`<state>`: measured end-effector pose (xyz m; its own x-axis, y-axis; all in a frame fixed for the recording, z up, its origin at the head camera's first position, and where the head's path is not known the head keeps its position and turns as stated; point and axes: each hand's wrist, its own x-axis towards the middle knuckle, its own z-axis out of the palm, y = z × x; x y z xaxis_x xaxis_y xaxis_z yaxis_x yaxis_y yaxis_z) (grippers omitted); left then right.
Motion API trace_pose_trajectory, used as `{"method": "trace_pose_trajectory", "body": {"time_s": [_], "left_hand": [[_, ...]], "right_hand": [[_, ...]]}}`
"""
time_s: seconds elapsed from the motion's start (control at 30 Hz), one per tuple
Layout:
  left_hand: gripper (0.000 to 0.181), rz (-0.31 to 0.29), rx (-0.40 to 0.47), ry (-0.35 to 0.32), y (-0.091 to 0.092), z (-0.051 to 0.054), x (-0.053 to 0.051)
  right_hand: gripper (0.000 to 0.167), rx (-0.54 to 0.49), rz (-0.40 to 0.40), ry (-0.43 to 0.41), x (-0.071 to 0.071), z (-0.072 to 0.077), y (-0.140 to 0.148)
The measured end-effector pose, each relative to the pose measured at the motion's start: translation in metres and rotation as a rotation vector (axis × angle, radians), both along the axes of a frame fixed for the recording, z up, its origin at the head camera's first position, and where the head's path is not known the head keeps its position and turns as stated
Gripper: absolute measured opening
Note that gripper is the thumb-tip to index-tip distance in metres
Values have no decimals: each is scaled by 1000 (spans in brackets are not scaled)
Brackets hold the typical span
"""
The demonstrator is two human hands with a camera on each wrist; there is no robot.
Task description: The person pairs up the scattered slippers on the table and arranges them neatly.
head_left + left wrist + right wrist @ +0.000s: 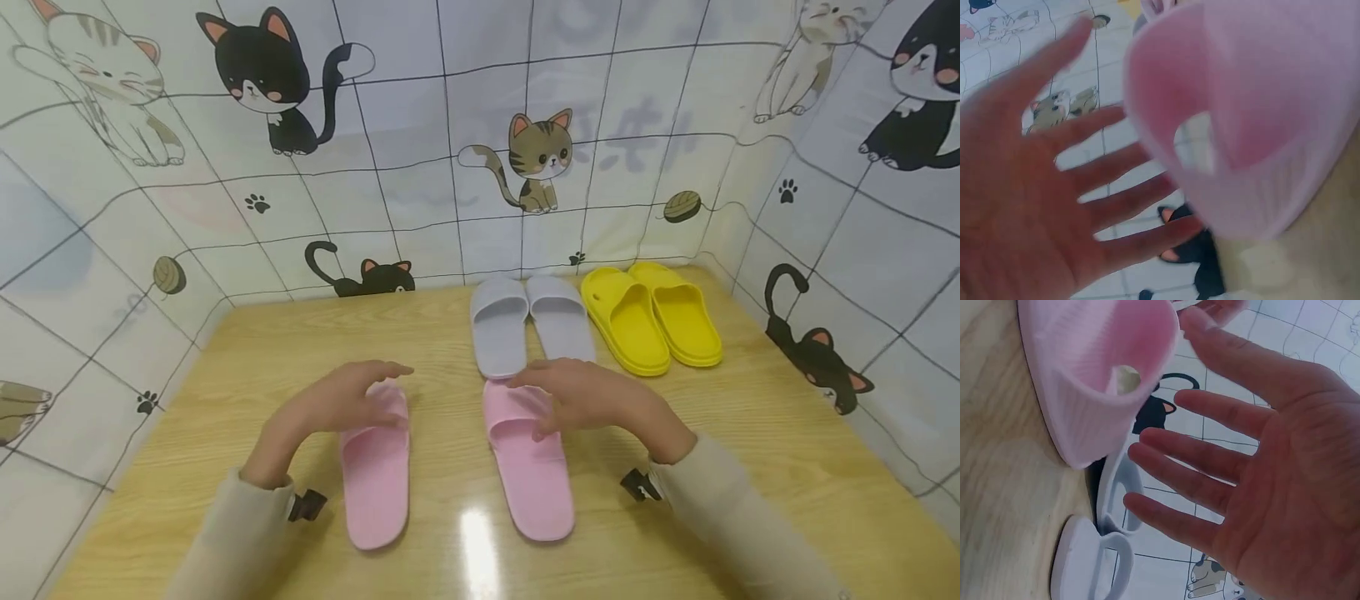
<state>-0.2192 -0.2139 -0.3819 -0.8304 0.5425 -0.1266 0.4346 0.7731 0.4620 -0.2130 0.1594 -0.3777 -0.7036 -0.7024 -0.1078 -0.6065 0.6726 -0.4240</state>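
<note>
Two pink slippers lie apart on the wooden table, toes toward the back wall. My left hand (339,402) hovers at the strap end of the left pink slipper (377,492), partly covering it. In the left wrist view its fingers (1129,203) are spread and straight, gripping nothing; whether their tips touch the slipper's strap (1229,200), I cannot tell. Over the strap of the right pink slipper (534,487) is my right hand (588,396). The right wrist view shows its fingers (1191,456) extended, just off the strap (1094,422), with no grip.
A grey pair of slippers (499,333) stands at the back, directly beyond the right pink slipper. Beside it on the right are yellow clogs (637,329). Cat-printed sheeting (405,200) walls the wooden table (262,350) at the back and both sides.
</note>
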Motion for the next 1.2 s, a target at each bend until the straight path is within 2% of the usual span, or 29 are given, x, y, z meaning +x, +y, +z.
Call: {"method": "trace_pose_trajectory", "body": {"time_s": [0.1,0.17,0.27,0.37,0.5,0.8,1.2], "left_hand": [[85,17,-97,-88,-3,4,8],[85,10,-137,-109,-2,7,11],[77,-10,-174,-81,0,10,13],[61,-21,-200,-42,-1,10,12],[47,-29,-184,-15,-3,9,12],[48,-14,-144,-37,-5,7,14],[52,-13,-168,-56,-6,9,12]], "right_hand": [[72,28,-6,9,2,-7,-4],[63,42,-6,43,2,-10,-6],[51,41,5,86,2,-11,-9],[47,39,8,99,3,-11,-12],[45,45,19,87,6,-11,-14],[44,56,109,86,12,-11,-18],[39,23,137,118,19,-14,-23]]}}
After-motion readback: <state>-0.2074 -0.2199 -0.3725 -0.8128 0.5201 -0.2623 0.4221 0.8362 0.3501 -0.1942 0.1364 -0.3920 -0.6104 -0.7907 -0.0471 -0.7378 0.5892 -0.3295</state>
